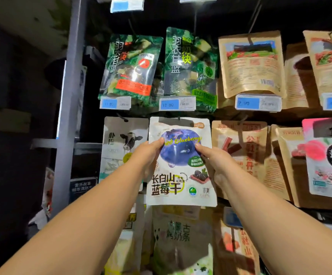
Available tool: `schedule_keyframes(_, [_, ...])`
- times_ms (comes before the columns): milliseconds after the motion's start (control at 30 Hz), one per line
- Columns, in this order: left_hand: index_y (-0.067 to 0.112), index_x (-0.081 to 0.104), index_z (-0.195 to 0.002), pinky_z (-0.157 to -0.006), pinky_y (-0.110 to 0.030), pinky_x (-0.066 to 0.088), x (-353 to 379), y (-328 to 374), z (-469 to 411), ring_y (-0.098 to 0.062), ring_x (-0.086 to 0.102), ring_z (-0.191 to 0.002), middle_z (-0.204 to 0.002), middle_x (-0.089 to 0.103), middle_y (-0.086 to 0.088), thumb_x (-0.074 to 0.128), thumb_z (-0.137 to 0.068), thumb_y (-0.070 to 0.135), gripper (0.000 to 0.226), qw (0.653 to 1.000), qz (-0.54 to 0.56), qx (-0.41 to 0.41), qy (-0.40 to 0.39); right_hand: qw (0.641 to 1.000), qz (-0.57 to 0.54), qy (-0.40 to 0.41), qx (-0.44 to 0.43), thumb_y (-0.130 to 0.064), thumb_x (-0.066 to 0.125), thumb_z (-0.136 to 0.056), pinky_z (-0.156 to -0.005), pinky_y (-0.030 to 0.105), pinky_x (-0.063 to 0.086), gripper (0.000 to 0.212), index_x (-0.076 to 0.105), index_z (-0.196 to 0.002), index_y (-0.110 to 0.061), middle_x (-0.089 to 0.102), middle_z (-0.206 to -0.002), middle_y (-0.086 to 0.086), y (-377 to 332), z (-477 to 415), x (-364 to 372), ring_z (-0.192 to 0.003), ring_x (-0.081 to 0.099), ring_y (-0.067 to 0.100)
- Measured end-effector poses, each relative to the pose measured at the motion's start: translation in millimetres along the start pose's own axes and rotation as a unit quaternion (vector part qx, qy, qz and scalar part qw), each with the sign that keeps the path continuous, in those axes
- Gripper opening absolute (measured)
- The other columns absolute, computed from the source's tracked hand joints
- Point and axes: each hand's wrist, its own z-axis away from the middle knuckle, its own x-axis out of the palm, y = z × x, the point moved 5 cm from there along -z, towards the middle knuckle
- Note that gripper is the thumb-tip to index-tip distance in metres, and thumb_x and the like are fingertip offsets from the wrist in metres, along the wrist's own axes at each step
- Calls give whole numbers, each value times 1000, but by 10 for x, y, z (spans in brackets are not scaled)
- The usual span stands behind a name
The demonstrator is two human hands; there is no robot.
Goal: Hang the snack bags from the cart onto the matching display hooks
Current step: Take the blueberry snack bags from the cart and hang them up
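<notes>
A white dried-blueberry bag (181,165) with a big blue berry picture is held up flat against the display in the middle row. My left hand (148,155) grips its left edge with the thumb on the front. My right hand (213,161) grips its right edge the same way. The bag's top edge sits at a hook (179,118) just under the blue price tag (177,104); whether the hook passes through the bag's hole I cannot tell. The cart is out of view.
Green kale snack bags (130,68) hang above, brown paper pouches (252,64) at upper right. A white cow-print bag (124,143) hangs to the left, brown bags (242,155) and a pink bag (327,157) to the right. A grey upright post (70,108) bounds the rack's left side.
</notes>
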Motion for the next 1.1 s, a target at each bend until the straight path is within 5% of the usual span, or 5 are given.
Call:
schedule_keyframes(133, [6,66,-102,-58,-23,54,64,22,51,-13,69,-59,-77,72,-5,59,-95,27,24,999,53,2,0,998,-43,-51,1,-18,75,-82,-59,39,60,41,60,-116,0,75,-82,16,-93,58,-12,-64,72,26])
schedule_keyframes(300, [10,62,-120,-96,-46,49,-15,80,92,-30,67,-103,-114,71,-11,79,-66,54,72,998,51,-6,35,994,-66,-87,-11,-12,74,-82,-75,41,58,34,64,-111,2,74,-84,17,-207,138,-7,-68,71,27])
schedule_keyframes(400, [7,65,-115,-82,-35,52,-2,214,229,-26,69,-91,-104,73,-11,70,-84,43,48,998,52,7,42,992,-68,-108,-23,-7,69,-86,-70,35,58,3,67,-86,-4,74,-68,10,-341,237,-9,-58,70,20])
schedule_keyframes(733, [5,68,-111,-80,-36,54,178,32,700,-26,70,-85,-99,74,-15,63,-91,36,37,999,40,-14,25,990,-77,-110,-35,-4,70,-82,-72,36,58,20,71,-103,-3,75,-91,19,-72,495,-305,-74,72,30])
schedule_keyframes(1100, [2,74,-98,-68,-40,60,1281,-742,1404,-30,72,-77,-97,72,-24,76,-60,15,39,966,118,-83,-214,995,-61,2,-76,-5,70,-83,-77,43,58,20,72,-103,-3,76,-92,17,23,931,-1525,-82,72,32])
